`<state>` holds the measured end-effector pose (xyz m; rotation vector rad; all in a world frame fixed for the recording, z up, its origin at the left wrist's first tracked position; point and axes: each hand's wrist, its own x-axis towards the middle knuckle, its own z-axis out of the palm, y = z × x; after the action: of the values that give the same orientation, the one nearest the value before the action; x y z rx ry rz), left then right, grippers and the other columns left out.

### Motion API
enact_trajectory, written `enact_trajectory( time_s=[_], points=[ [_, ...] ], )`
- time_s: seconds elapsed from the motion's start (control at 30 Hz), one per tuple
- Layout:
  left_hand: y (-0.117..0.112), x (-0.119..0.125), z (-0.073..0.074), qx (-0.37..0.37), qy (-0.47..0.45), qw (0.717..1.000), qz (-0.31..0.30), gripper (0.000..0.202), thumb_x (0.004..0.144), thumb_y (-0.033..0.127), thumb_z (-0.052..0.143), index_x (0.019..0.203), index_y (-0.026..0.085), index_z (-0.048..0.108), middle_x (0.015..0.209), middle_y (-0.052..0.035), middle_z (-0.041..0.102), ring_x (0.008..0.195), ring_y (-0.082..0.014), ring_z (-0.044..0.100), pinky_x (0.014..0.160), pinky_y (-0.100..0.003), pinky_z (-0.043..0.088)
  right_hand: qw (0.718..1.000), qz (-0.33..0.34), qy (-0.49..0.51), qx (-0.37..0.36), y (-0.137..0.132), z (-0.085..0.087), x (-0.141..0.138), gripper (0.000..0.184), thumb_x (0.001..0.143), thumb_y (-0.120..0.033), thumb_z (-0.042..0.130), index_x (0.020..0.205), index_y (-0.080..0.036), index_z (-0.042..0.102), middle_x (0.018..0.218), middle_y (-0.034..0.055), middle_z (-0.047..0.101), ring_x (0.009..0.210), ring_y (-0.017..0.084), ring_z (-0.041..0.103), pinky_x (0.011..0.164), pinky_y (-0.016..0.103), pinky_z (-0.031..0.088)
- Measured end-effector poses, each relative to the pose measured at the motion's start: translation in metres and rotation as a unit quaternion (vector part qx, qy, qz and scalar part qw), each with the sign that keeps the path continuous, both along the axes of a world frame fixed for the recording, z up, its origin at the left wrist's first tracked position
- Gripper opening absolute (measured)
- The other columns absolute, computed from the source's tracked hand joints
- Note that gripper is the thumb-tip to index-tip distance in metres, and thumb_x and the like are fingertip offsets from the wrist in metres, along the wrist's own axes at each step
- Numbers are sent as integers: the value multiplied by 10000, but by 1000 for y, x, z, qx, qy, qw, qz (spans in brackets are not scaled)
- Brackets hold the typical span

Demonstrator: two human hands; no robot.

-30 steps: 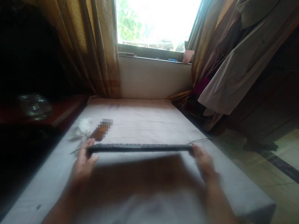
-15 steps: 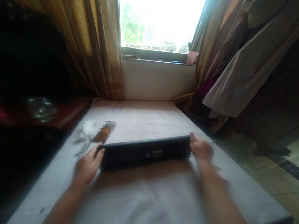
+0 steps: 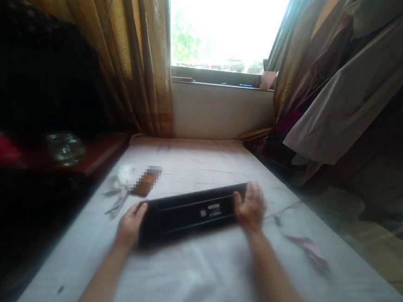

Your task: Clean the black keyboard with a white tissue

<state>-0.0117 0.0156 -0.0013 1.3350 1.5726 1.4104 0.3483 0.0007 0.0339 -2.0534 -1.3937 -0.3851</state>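
Note:
A long black keyboard [image 3: 189,211] lies underside up on the white sheet of the bed [image 3: 192,271], with small white labels near its middle. My left hand [image 3: 130,222] grips its left end, fingers curled round the edge. My right hand [image 3: 250,206] rests on its right end, fingers together and laid over the top. A thin cable [image 3: 282,209] runs from the keyboard's right end across the sheet.
Left of the keyboard lie a white wad [image 3: 124,176], a brown box [image 3: 146,182] and metal tweezers or scissors [image 3: 117,205]. A pink object [image 3: 307,248] lies at the right. A glass jar [image 3: 65,147] stands on a dark side table. Curtains flank the window [image 3: 225,29].
The keyboard, held edge-on above the bed, has been turned over and laid down on the sheet underside up. My right hand has shifted from the end onto its top.

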Motion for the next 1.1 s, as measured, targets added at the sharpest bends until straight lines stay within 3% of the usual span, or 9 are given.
enact_trajectory(
  time_s=[0.1,0.2,0.27,0.37,0.53,0.67,0.83,1.0,1.1],
  points=[
    [2,-2,-9,-15,-13,1000,-7,591,769,652,601,1073,157,714,967,-92,752,999,-261,679,948,-385,500,991,115,-58,43,-5,-20,-35,628,963,-443,303,1506,-128,322,1560,163,334,1469,291,212,1151,539,167],
    [4,-5,-14,-26,-23,999,-10,574,776,638,605,1080,163,714,981,-91,753,1011,-265,677,955,-391,495,969,224,-88,-45,-9,-32,-58,587,958,-440,352,1492,-196,368,1529,127,407,1430,272,318,1157,519,168],
    [5,-6,-17,-30,-29,999,-12,574,767,634,620,1082,163,715,981,-89,755,1012,-268,677,954,-389,495,968,229,-89,-56,-10,-34,-64,595,961,-446,360,1497,-190,361,1530,133,403,1427,278,325,1158,524,159],
    [6,-7,-20,-35,-37,999,-16,596,744,644,638,1080,158,716,968,-87,758,994,-270,681,941,-382,500,973,209,-100,6,-12,-34,-67,646,968,-470,341,1533,-164,269,1554,145,356,1457,287,257,1162,547,114],
    [6,-7,-21,-36,-48,998,-18,627,727,661,642,1080,148,720,944,-92,761,972,-277,686,914,-376,510,950,273,-147,19,-18,-38,-77,664,974,-454,382,1545,-152,227,1498,161,444,1403,290,365,1161,527,147],
    [6,-7,-20,-32,-51,998,-20,626,722,650,654,1093,150,717,942,-89,762,962,-276,687,906,-376,511,956,249,-129,84,-22,-37,-83,733,971,-450,382,1568,-146,86,1569,170,314,1456,310,256,1161,561,135],
    [6,-8,-20,-34,-47,998,-22,614,725,647,652,1085,154,719,944,-84,763,956,-272,688,902,-371,511,946,289,-145,16,-24,-38,-89,698,963,-475,411,1556,-174,196,1515,151,422,1402,302,366,1162,544,157],
    [6,-8,-21,-38,-45,998,-25,621,722,644,656,1090,148,716,954,-89,762,961,-275,686,904,-373,511,949,275,-137,66,-27,-33,-92,738,957,-488,421,1558,-140,171,1559,169,334,1461,306,246,1168,553,141],
    [6,-8,-21,-40,-46,998,-25,618,725,645,655,1095,154,714,979,-89,759,966,-273,685,904,-369,513,939,310,-147,35,-30,-35,-97,696,945,-480,454,1538,-173,258,1547,143,370,1449,290,280,1174,536,148]
  ],
)
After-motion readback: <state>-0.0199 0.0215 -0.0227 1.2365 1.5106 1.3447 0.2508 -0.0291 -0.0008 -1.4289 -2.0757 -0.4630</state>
